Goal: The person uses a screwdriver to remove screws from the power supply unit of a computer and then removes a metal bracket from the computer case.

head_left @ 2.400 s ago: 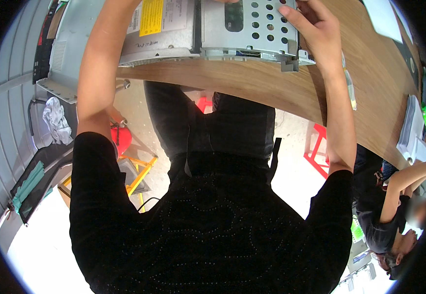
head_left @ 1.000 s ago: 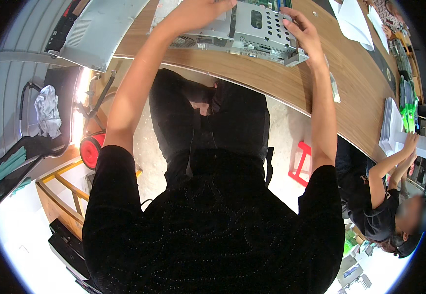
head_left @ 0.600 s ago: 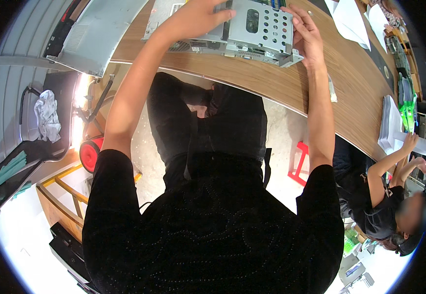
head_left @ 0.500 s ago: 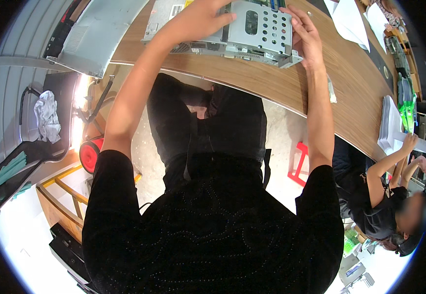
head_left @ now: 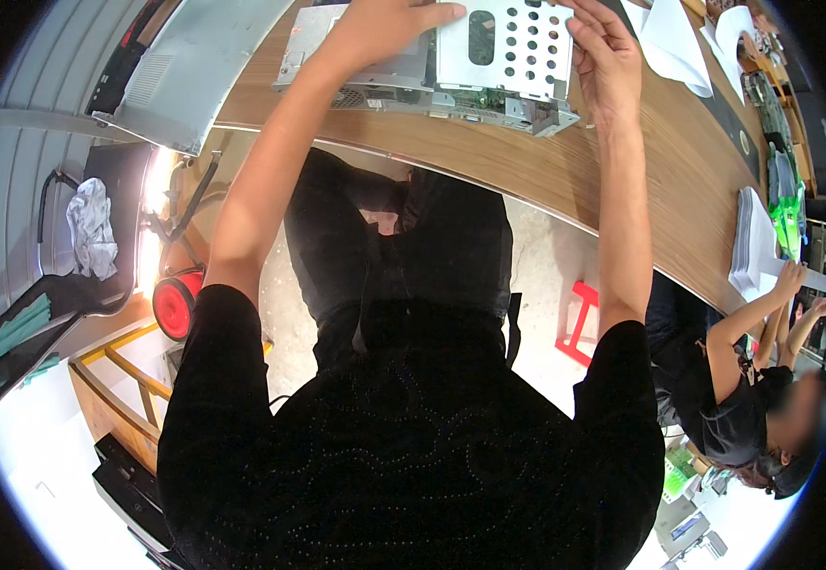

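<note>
A silvery perforated metal bracket [head_left: 527, 62], with rows of round holes and one oblong opening, is raised off an opened computer case [head_left: 375, 98] on the table. My left hand [head_left: 379, 33] reaches over the case, its thumb against the bracket's left edge; its other fingers are partly cut off at the top. At the bracket's right side, my right hand [head_left: 610, 62] has bent fingers gripping the top right corner. Under the bracket's near edge, part of a green circuit board [head_left: 477, 98] shows. The far side of the case lies outside the picture.
A grey metal cover panel [head_left: 180, 71] stands at the left end of the wooden table [head_left: 679, 180]. White papers [head_left: 674, 47] lie at the back right. A paper stack [head_left: 745, 242] is near another person [head_left: 736, 380] at right. A red stool [head_left: 579, 323] is below.
The perforated bracket has come up from the case and now reflects more light, with green board visible beneath it. My right hand has shifted slightly right, its fingers more bent.
</note>
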`<action>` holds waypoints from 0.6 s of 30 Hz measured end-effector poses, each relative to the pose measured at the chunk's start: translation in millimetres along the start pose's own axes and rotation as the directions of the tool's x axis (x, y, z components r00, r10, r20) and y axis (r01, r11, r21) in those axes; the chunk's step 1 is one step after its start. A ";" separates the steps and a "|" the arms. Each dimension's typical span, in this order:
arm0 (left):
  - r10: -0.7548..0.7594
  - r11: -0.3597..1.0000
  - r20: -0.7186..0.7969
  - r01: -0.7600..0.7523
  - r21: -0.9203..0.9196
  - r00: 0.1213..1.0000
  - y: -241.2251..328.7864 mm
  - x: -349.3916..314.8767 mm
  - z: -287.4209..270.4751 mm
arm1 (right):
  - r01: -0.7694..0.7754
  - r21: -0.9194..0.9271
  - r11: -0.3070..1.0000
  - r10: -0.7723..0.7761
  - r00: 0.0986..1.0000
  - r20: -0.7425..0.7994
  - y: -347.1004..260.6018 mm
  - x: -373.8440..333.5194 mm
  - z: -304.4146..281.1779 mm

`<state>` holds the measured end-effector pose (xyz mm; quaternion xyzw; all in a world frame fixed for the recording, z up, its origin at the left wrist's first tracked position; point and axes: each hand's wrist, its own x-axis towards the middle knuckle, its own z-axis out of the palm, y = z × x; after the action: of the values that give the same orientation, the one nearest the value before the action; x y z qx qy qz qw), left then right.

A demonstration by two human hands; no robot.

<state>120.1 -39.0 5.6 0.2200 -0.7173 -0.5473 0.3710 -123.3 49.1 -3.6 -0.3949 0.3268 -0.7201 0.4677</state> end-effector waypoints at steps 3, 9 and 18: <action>0.103 0.993 0.006 -0.102 -0.051 0.995 14.5 0.9 8.7 | 0.080 -0.049 0.996 -0.079 0.997 0.006 -15.5 -7.0 6.5; -0.020 1.000 0.068 0.021 -0.015 0.998 37.9 2.4 8.1 | 0.265 -0.217 0.939 -0.262 0.964 0.043 -40.2 -16.0 20.3; -0.073 0.870 -0.141 -0.006 -0.493 0.987 32.8 1.2 17.7 | 0.043 -0.592 0.805 -0.014 0.998 0.053 -25.8 -48.4 6.2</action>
<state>108.6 -18.9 34.8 0.1726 -0.5195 -0.6992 0.4599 -116.4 102.6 8.3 -0.5425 0.5184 -0.5796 0.3178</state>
